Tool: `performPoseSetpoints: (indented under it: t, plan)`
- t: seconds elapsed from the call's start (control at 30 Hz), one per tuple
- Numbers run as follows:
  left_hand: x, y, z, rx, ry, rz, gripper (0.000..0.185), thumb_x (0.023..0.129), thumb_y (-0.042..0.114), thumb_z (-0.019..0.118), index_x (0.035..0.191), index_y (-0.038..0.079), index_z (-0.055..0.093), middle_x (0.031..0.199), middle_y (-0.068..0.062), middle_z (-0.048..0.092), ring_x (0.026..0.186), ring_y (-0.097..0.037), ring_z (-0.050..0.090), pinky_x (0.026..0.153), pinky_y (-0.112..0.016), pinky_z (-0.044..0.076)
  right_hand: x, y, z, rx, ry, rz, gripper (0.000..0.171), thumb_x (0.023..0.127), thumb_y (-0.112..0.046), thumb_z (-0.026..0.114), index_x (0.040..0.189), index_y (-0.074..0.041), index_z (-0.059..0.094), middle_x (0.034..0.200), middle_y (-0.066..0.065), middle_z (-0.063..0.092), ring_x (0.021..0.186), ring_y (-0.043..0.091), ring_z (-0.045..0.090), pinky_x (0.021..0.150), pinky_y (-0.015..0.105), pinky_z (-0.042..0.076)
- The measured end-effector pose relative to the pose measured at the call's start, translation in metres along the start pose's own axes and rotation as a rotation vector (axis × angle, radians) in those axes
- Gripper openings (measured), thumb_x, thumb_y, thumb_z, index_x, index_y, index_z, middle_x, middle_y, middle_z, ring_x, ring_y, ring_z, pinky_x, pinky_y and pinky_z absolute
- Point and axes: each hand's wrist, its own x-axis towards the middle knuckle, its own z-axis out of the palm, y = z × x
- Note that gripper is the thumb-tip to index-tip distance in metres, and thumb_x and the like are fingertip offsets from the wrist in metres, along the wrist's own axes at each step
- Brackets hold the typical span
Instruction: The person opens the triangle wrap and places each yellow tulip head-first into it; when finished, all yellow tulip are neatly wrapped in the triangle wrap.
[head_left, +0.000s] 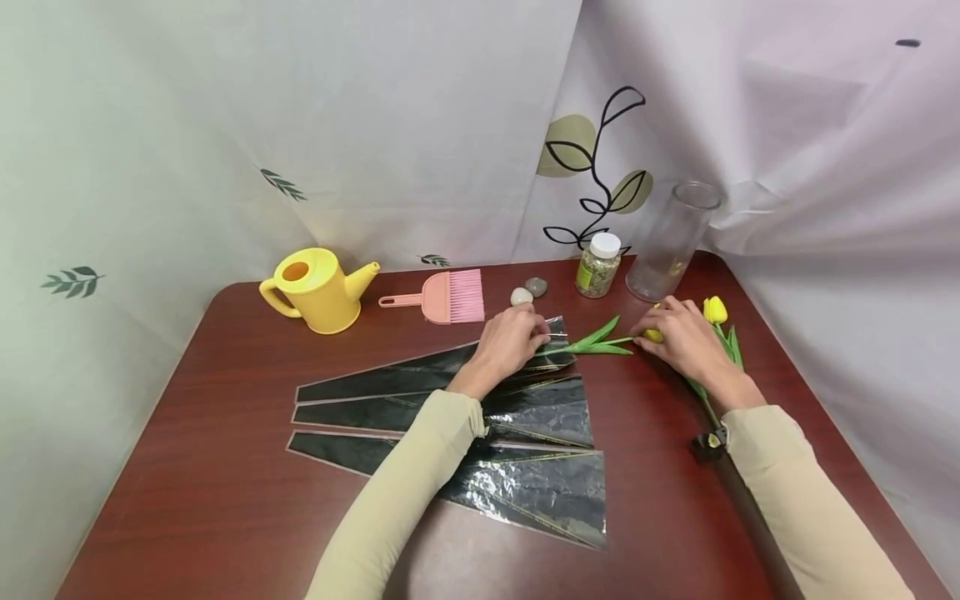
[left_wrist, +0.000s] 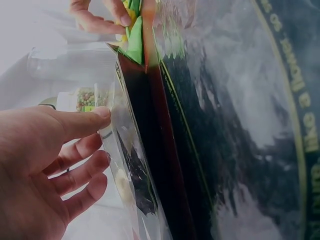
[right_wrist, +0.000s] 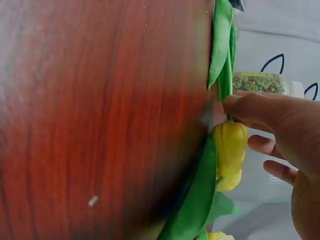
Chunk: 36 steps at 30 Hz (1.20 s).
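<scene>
Two grips share the work: the left grip pinches the edge of a tapering sleeve of black and clear plastic film between thumb and fingertip, the other fingers spread, while the right grip pinches the green stem of a yellow artificial tulip. The tulip's yellow head sits just beside the right fingertips, on the side away from the sleeve; its long green leaves reach from that grip toward the left one, and the stem's far end lies at the sleeve's wide mouth, next to the left fingers. Whether the stem's tip is under the film or only on it cannot be told.

The step in hand seems to be feeding the tulip, stem first, into the sleeve. The next move would call for the left grip to hold the film edge lifted and the right to push gently along the stem, so that the leaves fold in without snagging.

Closer to the person than the left grip, two more black and clear plastic sleeves lie on the reddish-brown wooden bench. Beside the right wrist lies a second yellow tulip. Beyond the grips stand a white-capped clear jar of coloured granules and a tall clear cylindrical vase; two smooth pebbles, one white, one grey, lie just past the left grip.
</scene>
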Motion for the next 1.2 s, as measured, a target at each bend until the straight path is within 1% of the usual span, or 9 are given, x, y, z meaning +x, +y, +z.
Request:
performPoseSetpoints:
  t: [0.13,0.27,0.4,0.53,0.73,0.83,1.0,1.13,1.2]
  plan:
    - [0.0,-0.001,0.0,-0.001,0.002,0.002,0.007,0.091,0.028,0.072,0.093,0.021,0.076,0.088,0.006,0.055,0.075,-0.009,0.06,0.064,-0.029,0.05,0.003,-0.002,-0.002,0.028,0.014,-0.034,0.012,0.076,-0.009,0.082,0.086,-0.014,0.077,0.087,-0.002,0.071,0.088,0.025,0.05,0.077,0.045,0.035]
    - [0.002,0.0,0.0,0.0,0.004,0.017,0.007,0.091,0.026,0.072,0.094,0.021,0.076,0.089,0.006,0.056,0.076,-0.01,0.06,0.065,-0.03,0.051,0.011,-0.01,0.0,0.122,0.02,-0.05,0.014,0.075,-0.01,0.082,0.086,-0.017,0.076,0.087,-0.004,0.07,0.091,0.022,0.051,0.081,0.044,0.035]
    - [0.004,0.002,-0.001,-0.003,-0.004,0.023,0.009,0.092,0.026,0.071,0.095,0.021,0.077,0.09,0.006,0.057,0.078,-0.01,0.06,0.068,-0.03,0.051,0.02,-0.021,0.008,0.22,0.003,-0.041,0.014,0.078,-0.012,0.08,0.088,-0.02,0.076,0.089,-0.007,0.07,0.095,0.019,0.052,0.084,0.043,0.035]
    - [0.007,0.005,-0.003,0.005,-0.006,0.03,0.009,0.092,0.028,0.071,0.095,0.021,0.077,0.09,0.007,0.057,0.08,-0.01,0.059,0.069,-0.03,0.051,0.028,-0.03,0.019,0.296,-0.003,-0.03,0.013,0.079,-0.012,0.079,0.089,-0.02,0.076,0.088,-0.009,0.069,0.094,0.016,0.053,0.084,0.041,0.034]
    - [0.009,0.008,-0.003,0.01,-0.019,0.035,0.01,0.093,0.028,0.07,0.095,0.021,0.076,0.091,0.008,0.056,0.081,-0.009,0.058,0.07,-0.031,0.051,0.035,-0.037,0.031,0.367,-0.011,-0.033,0.012,0.081,-0.011,0.079,0.09,-0.018,0.076,0.088,-0.008,0.069,0.093,0.016,0.053,0.085,0.041,0.034]
    - [0.01,0.008,-0.003,0.016,-0.018,0.041,0.01,0.092,0.028,0.07,0.096,0.021,0.076,0.091,0.008,0.057,0.081,-0.01,0.059,0.069,-0.031,0.051,0.038,-0.04,0.033,0.387,-0.008,-0.035,0.012,0.081,-0.009,0.079,0.09,-0.015,0.076,0.087,-0.005,0.07,0.093,0.017,0.054,0.086,0.042,0.034]
    - [0.01,0.007,-0.002,0.016,-0.019,0.055,0.009,0.093,0.027,0.07,0.096,0.021,0.076,0.092,0.008,0.057,0.081,-0.009,0.058,0.069,-0.031,0.051,0.038,-0.039,0.036,0.436,-0.005,-0.025,0.012,0.081,-0.007,0.08,0.09,-0.014,0.077,0.087,-0.003,0.071,0.091,0.017,0.054,0.083,0.041,0.034]
    - [0.011,0.007,-0.002,-0.001,-0.023,0.062,0.01,0.094,0.027,0.068,0.096,0.021,0.076,0.093,0.008,0.057,0.082,-0.009,0.058,0.07,-0.03,0.051,0.038,-0.037,0.038,0.49,-0.027,-0.001,0.012,0.082,-0.008,0.079,0.091,-0.015,0.077,0.089,-0.003,0.071,0.091,0.016,0.053,0.082,0.04,0.034]
    - [0.011,0.006,-0.002,-0.008,-0.025,0.061,0.01,0.094,0.027,0.068,0.097,0.021,0.076,0.093,0.007,0.057,0.082,-0.009,0.058,0.071,-0.029,0.051,0.038,-0.036,0.039,0.517,-0.042,0.012,0.012,0.083,-0.009,0.079,0.092,-0.016,0.077,0.089,-0.004,0.071,0.091,0.016,0.053,0.082,0.039,0.036]
